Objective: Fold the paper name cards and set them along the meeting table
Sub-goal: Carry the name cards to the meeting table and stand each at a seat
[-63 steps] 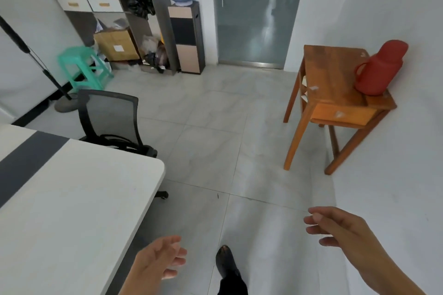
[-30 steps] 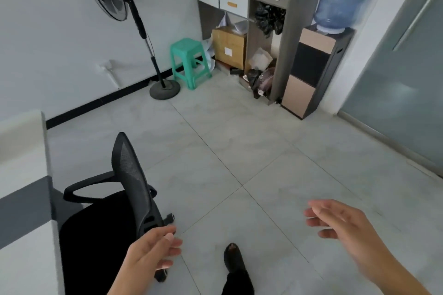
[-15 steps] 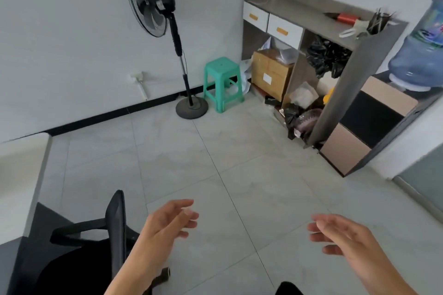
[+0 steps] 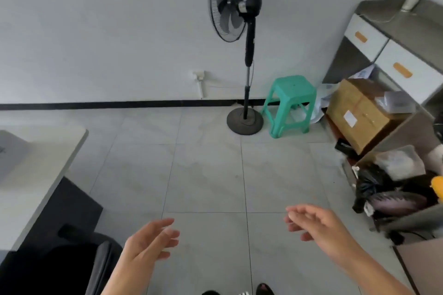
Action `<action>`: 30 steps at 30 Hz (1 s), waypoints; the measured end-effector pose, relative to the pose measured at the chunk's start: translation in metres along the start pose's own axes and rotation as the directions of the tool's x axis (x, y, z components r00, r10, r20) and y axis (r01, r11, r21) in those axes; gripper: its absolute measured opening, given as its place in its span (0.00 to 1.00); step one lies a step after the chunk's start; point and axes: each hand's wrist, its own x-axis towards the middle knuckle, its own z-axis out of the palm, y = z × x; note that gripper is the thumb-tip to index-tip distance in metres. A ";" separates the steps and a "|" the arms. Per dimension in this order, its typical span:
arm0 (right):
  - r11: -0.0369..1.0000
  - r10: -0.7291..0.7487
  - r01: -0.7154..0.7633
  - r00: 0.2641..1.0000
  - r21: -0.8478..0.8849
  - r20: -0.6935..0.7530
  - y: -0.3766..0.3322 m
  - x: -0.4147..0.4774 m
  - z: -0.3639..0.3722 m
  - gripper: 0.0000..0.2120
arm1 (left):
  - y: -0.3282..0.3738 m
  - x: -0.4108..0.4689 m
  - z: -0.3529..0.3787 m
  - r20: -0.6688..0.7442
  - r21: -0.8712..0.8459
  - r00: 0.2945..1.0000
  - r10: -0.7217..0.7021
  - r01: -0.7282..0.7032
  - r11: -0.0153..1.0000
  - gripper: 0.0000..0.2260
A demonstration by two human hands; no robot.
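No paper name card shows in this view. The white meeting table (image 4: 40, 163) fills the left edge, its rounded corner pointing toward the wall. My left hand (image 4: 148, 244) hangs over the tiled floor at bottom centre, empty, fingers loosely apart. My right hand (image 4: 316, 225) is out in front at the lower right, also empty with fingers spread. Both hands are away from the table.
A black office chair (image 4: 60, 268) sits at the bottom left beside the table. A standing fan (image 4: 242, 60) and a green plastic stool (image 4: 287, 100) stand by the far wall. A grey shelf unit (image 4: 398, 60) with a cardboard box (image 4: 359, 112) and bags lines the right side.
The view has swung left: the water dispenser and door left the frame, and the fan moved to centre. The chair slid to the bottom left. Both hands stay empty.
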 end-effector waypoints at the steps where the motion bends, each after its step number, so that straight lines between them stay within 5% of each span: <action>1: 0.999 -0.016 0.018 0.998 -0.028 0.057 -0.018 0.025 0.002 0.05 | 0.002 0.006 -0.003 -0.061 -0.024 0.998 -0.018 0.017 1.000 0.08; 9: 0.986 -0.091 0.129 0.948 -0.108 0.304 -0.121 0.199 0.079 0.06 | 0.000 0.083 -0.051 -0.336 -0.212 0.910 -0.243 0.179 0.961 0.08; 21: 0.969 -0.099 0.195 0.867 -0.150 0.488 -0.264 0.372 0.229 0.05 | 0.118 0.262 -0.187 -0.495 -0.228 0.865 -0.082 -0.038 0.973 0.07; 27: 0.950 -0.027 0.221 0.762 -0.219 0.647 -0.317 0.460 0.328 0.04 | 0.114 0.308 -0.242 -0.627 -0.327 0.748 -0.218 0.002 0.945 0.19; 28: 0.949 -0.011 0.223 0.731 -0.222 0.683 -0.329 0.471 0.348 0.06 | 0.111 0.315 -0.249 -0.649 -0.350 0.719 -0.250 0.009 0.937 0.22; 30: 0.942 -0.004 0.253 0.666 -0.221 0.746 -0.352 0.499 0.388 0.26 | 0.108 0.331 -0.262 -0.684 -0.403 0.658 -0.316 0.021 0.915 0.27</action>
